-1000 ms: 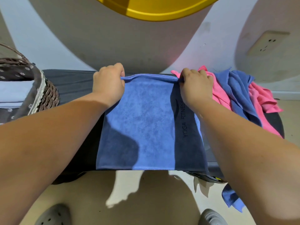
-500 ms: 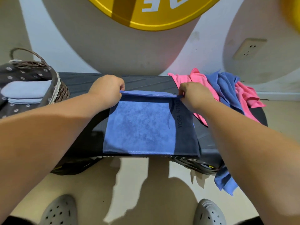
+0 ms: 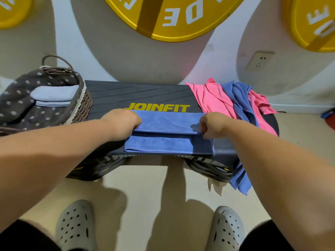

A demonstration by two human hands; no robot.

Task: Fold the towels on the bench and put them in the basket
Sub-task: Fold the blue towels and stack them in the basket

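Left hand [image 3: 121,124] and right hand [image 3: 213,125] each pinch a corner of the towel [image 3: 166,145], so its fold lands square on the bench [image 3: 141,95].

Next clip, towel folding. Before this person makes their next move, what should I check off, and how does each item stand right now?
1. Left hand grips the blue towel at its corner: ok.
2. Right hand pinches the opposite corner: ok.
3. Top layer's edge meets the towel's near edge: not ok, it lies short.
4. Basket has room above its folded towels: ok.
5. Unfolded pile all on the bench: not ok, a stray towel hangs off.
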